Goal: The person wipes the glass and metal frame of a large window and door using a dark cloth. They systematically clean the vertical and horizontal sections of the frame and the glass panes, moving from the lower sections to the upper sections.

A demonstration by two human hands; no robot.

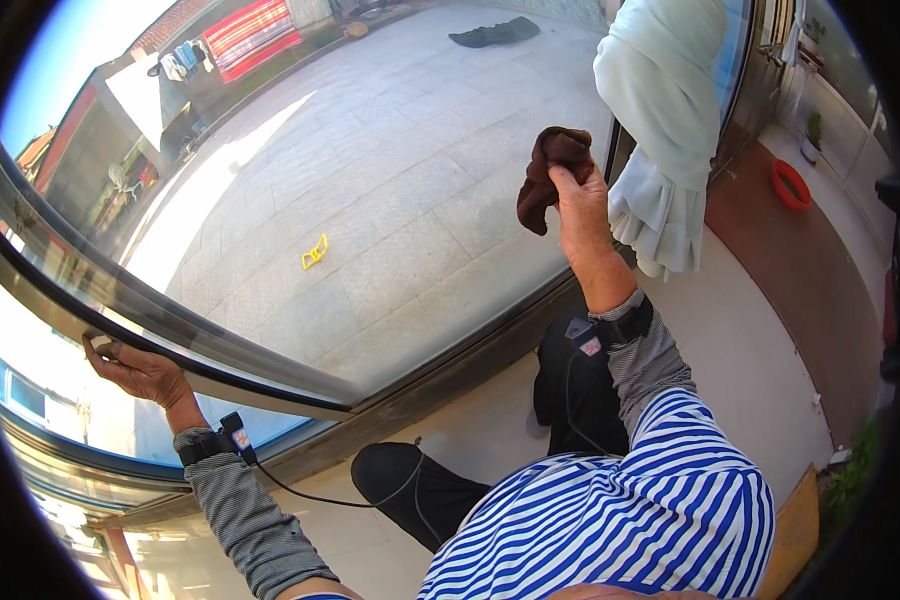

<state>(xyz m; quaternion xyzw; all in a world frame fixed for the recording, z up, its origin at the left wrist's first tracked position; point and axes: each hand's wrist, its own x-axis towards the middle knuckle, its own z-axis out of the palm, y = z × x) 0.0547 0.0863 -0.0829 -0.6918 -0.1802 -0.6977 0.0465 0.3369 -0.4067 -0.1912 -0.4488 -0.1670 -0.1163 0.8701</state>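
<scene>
A bunched dark brown cloth is gripped in my right hand, held up in front of the large glass pane, close to a tied pale curtain. On the far left, my left hand rests at the metal frame of the glass door, its fingers curled at a small part of the frame that I cannot make out. Whether that hand grips the part is unclear. Both wrists wear black straps with small devices and cables.
Beyond the glass lies a paved yard with a yellow object, a dark cloth and a striped red cloth hanging. Indoors at the right are a red basin, a potted plant and green leaves. A floor-level door track runs before my knees.
</scene>
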